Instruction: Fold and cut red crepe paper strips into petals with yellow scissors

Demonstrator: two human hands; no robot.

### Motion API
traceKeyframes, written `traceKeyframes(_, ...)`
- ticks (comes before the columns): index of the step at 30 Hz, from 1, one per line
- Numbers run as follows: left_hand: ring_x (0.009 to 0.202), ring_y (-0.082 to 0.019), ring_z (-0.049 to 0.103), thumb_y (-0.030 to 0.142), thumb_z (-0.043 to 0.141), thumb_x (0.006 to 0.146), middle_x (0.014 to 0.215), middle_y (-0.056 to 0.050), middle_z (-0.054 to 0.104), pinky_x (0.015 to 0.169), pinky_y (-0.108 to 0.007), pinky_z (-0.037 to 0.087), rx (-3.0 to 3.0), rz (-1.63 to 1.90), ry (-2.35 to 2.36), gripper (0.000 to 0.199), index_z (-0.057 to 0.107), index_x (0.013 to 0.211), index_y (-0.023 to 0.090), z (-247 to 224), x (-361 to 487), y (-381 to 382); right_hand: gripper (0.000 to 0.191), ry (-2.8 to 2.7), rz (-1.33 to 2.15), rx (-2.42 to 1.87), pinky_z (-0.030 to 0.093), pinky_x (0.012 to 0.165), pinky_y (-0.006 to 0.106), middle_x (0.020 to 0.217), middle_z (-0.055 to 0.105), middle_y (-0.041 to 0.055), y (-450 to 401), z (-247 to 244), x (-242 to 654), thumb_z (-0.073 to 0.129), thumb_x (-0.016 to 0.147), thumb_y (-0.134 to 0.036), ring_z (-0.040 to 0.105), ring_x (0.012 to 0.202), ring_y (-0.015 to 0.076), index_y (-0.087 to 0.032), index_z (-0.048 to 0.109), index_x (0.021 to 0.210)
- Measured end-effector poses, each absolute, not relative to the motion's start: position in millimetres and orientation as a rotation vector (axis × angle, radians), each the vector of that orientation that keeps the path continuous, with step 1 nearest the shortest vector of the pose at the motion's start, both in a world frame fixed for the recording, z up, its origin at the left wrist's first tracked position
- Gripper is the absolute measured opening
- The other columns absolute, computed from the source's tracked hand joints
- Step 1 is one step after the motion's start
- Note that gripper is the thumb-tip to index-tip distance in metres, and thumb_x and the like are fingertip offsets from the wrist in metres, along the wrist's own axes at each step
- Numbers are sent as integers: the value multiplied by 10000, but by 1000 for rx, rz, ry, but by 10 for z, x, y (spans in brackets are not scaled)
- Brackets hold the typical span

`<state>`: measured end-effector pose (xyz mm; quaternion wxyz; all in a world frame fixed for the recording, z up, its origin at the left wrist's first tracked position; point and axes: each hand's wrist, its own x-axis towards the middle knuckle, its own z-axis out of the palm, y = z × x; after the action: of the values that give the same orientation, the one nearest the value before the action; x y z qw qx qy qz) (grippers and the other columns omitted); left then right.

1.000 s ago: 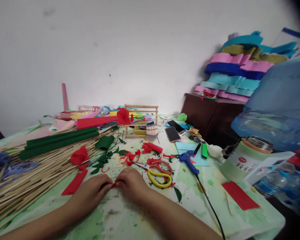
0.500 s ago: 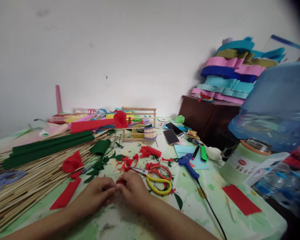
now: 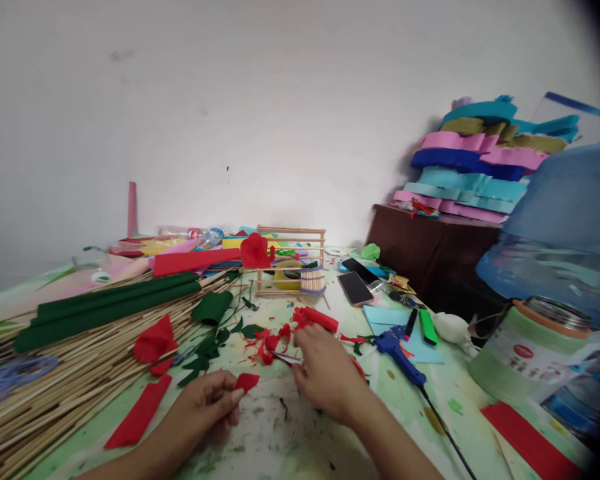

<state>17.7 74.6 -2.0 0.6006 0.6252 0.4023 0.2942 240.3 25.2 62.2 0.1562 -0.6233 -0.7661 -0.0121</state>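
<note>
Between the thumb and fingers of my left hand is a small red paper piece. My right hand reaches over the scissors, hiding most of their handles; its fingers are bent and apart, with nothing visible in them. Just beyond my right fingertips lie a red crepe paper roll and red scraps. Left of my left hand is a red strip, with a red paper flower above it.
Thin sticks and green paper rolls cover the left. A blue glue gun with a cord, phones and a green jar stand or lie right. A small stick rack is at the back.
My hands have separated. The right one moved right and forward over the scissors; the left keeps a red piece, now more visible. The whole view has shifted slightly.
</note>
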Motion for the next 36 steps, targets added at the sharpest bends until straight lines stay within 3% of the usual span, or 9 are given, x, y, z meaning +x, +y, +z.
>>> traceKeyframes(4, 471, -99, 506, 424, 686, 717, 555, 25, 621, 468, -200, 362, 1184, 876, 959, 276, 560, 678, 182, 75, 192, 750, 275, -2236, 22, -2248, 438, 730, 374, 972, 649, 199, 255, 691, 2686, 547, 746, -272, 610, 899, 317, -106, 631, 949)
traceKeyframes(8, 546, -93, 546, 320, 687, 745, 614, -4, 649, 545, -190, 425, 1046, 994, 915, 205, 576, 694, 156, 151, 198, 763, 324, -2278, 90, -2287, 434, 697, 350, 960, 666, 173, 271, 594, 2686, 527, 728, -177, 630, 878, 307, -117, 583, 1041)
traceKeyframes(17, 592, -109, 616, 197, 635, 788, 666, -48, 687, 588, -197, 484, 869, 1040, 881, 97, 568, 742, 143, 161, 183, 800, 675, -2323, 264, -2245, 417, 857, 328, 1169, 571, 200, 271, 491, 2682, 552, 663, -83, 521, 1105, 294, -58, 402, 1320)
traceKeyframes(20, 586, -110, 618, 166, 607, 805, 650, -48, 685, 575, -194, 486, 854, 1056, 892, 61, 565, 766, 145, 162, 186, 801, 637, -2256, 294, -2192, 413, 878, 338, 1209, 556, 206, 295, 505, 2695, 569, 728, -177, 513, 1129, 292, -71, 399, 1333)
traceKeyframes(24, 571, -103, 612, 143, 581, 823, 645, -44, 680, 566, -187, 488, 846, 1054, 885, 52, 559, 775, 146, 165, 185, 793, 607, -2120, 443, -1993, 446, 820, 309, 1196, 590, 141, 270, 635, 2774, 598, 750, -301, 580, 1044, 244, -174, 430, 1319)
traceKeyframes(27, 563, -100, 608, 141, 564, 833, 639, -42, 675, 549, -177, 487, 837, 1059, 877, 71, 556, 763, 145, 166, 181, 787, 562, -2016, 589, -1822, 462, 744, 265, 1096, 640, 89, 255, 710, 2840, 603, 733, -244, 624, 923, 190, -215, 466, 1277)
traceKeyframes(30, 543, -103, 604, 117, 553, 831, 626, -41, 667, 534, -177, 495, 819, 1088, 885, 86, 551, 750, 144, 153, 178, 797, 447, -1888, 536, -1769, 461, 678, 269, 941, 668, 57, 313, 688, 2843, 628, 718, -290, 629, 801, 181, -198, 552, 1149)
traceKeyframes(32, 529, -103, 602, 100, 549, 829, 621, -44, 663, 520, -173, 497, 816, 1114, 879, 110, 544, 729, 144, 136, 177, 817, 467, -1753, 441, -1771, 461, 678, 286, 907, 665, 50, 381, 623, 2788, 654, 692, -330, 621, 780, 189, -186, 565, 1127)
traceKeyframes(36, 542, -101, 613, 83, 546, 835, 658, -56, 672, 525, -164, 508, 801, 1153, 864, 124, 554, 727, 143, 113, 169, 860, 609, -1635, 493, -1648, 473, 717, 298, 989, 657, 52, 439, 445, 2527, 662, 691, -345, 621, 818, 191, -202, 487, 1256)
